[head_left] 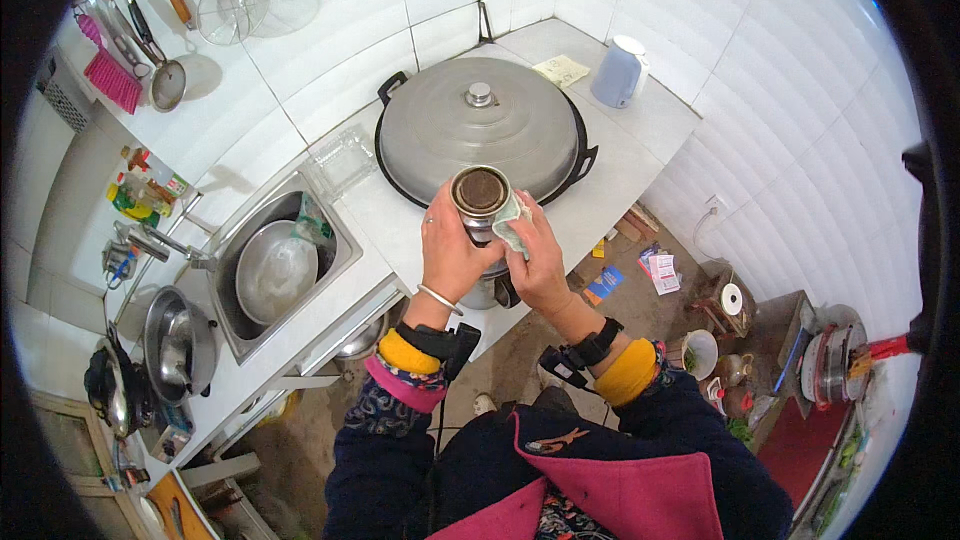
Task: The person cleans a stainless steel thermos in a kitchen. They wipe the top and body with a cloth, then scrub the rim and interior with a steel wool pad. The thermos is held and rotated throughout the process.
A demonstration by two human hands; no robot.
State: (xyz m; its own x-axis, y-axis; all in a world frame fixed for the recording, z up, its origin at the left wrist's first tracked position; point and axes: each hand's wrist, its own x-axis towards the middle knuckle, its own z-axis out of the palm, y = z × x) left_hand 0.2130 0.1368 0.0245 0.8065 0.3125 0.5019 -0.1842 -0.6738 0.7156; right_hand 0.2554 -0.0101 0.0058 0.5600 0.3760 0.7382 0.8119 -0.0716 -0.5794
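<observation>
Both hands are together in front of a large wok with a domed metal lid (450,127). My left hand (450,251) holds the left side of a metal vessel (481,193) with a round brown end facing up; its exact kind is unclear. My right hand (538,259) presses a pale green cloth (513,223) against the vessel's right side. Below the hands, a shiny container with a black handle (506,291) is partly hidden; whether it is part of the same vessel I cannot tell.
At the left is a steel sink (349,247) with a metal basin (276,270) inside. A blue-grey kettle (619,75) stands behind right on the counter. Ladles and a pink brush (112,79) hang on the tiled wall. Stacked pans (176,345) sit left of the sink.
</observation>
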